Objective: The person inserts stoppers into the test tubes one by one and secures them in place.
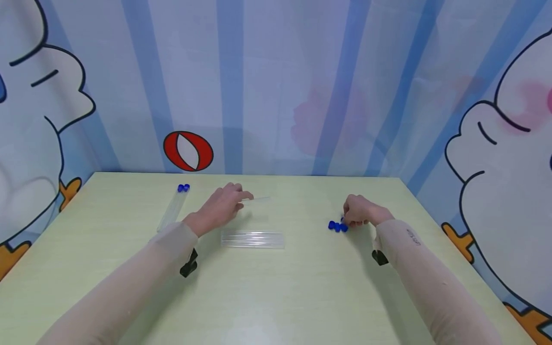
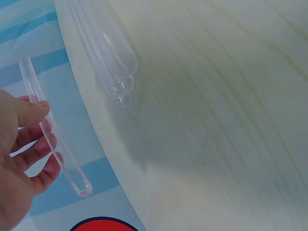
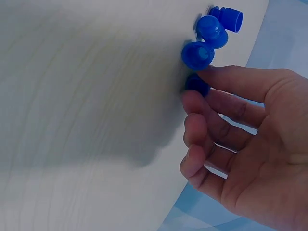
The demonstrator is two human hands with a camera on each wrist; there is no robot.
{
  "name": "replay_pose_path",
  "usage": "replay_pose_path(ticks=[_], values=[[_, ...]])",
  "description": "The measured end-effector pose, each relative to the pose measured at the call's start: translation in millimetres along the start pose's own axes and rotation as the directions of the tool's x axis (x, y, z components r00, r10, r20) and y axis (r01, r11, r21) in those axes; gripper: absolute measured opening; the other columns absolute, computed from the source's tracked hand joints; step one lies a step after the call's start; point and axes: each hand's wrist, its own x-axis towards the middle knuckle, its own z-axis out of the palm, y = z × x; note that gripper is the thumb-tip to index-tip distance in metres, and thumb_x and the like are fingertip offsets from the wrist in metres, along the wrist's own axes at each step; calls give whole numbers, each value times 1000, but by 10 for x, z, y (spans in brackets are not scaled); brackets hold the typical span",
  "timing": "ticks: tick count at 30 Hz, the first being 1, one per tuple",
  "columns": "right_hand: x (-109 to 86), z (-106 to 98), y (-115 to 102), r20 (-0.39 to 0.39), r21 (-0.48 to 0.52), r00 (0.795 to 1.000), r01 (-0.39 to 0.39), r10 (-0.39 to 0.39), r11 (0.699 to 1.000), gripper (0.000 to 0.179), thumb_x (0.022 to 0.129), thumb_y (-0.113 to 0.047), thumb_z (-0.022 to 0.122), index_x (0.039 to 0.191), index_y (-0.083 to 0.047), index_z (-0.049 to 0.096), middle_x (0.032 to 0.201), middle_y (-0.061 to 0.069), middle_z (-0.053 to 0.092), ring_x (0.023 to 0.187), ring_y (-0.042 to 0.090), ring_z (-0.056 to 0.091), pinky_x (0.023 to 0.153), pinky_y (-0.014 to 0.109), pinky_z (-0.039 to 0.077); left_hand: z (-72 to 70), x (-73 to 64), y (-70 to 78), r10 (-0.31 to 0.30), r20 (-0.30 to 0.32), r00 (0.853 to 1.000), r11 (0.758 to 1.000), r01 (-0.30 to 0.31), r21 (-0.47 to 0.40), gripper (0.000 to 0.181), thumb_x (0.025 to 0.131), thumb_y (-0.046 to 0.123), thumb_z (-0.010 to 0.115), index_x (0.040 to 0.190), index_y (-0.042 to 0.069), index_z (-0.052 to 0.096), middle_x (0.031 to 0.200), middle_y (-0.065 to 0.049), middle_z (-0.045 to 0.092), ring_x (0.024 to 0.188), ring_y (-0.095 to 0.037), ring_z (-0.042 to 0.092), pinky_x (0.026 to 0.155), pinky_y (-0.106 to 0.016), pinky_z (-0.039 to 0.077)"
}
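Observation:
My left hand (image 1: 220, 205) pinches a clear test tube (image 2: 67, 149) between thumb and fingers, above the table; its rounded end shows in the left wrist view. At the right, my right hand (image 3: 260, 130) has thumb and index finger on either side of a blue cap (image 3: 196, 84), pinching it at the table top. Several more blue caps (image 3: 198, 56) lie in a short row right beside those fingertips. Between the hands and closer to me, several clear test tubes (image 1: 252, 239) lie side by side on the table.
At the back left of the table (image 1: 293, 297) lie two clear tubes (image 1: 173, 211) with blue caps (image 1: 183, 188) on their far ends, partly behind the left forearm. A blue striped curtain (image 1: 276, 86) with cartoon figures rises behind the table and at both sides.

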Motion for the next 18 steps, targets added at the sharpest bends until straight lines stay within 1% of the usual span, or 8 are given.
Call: replay_pose_path(ticks=[2,6,8,10,13,15,18], values=[[2,-11,4,-15,11,1000,17,-17,1000,11,88,-10,62,80,-4,67,66,5,58,55,15,47,49,25,38,3,4,-4,2,-1,1000,1000,-2,5,35,87,2,68,119,14,69,93,-7,63,85,-21,54,69,-29,46],[-17,-52,-8,-88,34,995,49,-46,998,12,88,-11,60,90,0,65,75,11,63,59,17,54,53,28,47,4,15,1,-1,5,1000,1000,1,-3,35,87,2,67,120,14,68,96,-9,64,87,-22,54,71,-31,46],[-26,-69,-17,-129,69,990,58,-48,996,13,89,-11,61,93,1,63,80,15,66,60,18,59,57,31,53,4,18,4,-7,9,1000,1000,7,-7,35,87,2,67,120,13,68,97,-9,64,88,-22,54,72,-32,46],[-23,-77,-23,-166,122,985,65,-44,990,15,89,-11,64,93,3,60,81,18,67,60,18,62,59,32,55,5,20,5,-14,14,1000,1000,14,-8,35,88,2,66,120,13,68,97,-9,64,88,-22,53,73,-32,45],[-5,-71,-26,-214,210,976,90,-44,974,16,88,-9,66,92,4,56,80,19,66,60,18,62,60,32,56,-1,14,6,-23,15,1000,1000,23,-7,35,88,2,66,120,13,68,95,-8,63,87,-22,53,72,-31,44],[15,-60,-26,-244,262,969,106,-41,959,18,87,-8,67,93,3,54,80,16,64,60,17,62,60,30,55,-3,12,3,-26,14,1000,1000,26,-5,34,88,1,66,120,12,68,94,-8,62,86,-22,53,71,-31,44],[46,-43,-29,-270,339,963,121,-27,933,21,87,-12,69,95,1,54,83,14,62,61,16,60,62,29,55,-1,7,-4,-30,12,999,1000,30,-2,34,88,1,66,121,12,68,94,-8,62,86,-22,52,71,-31,43]])
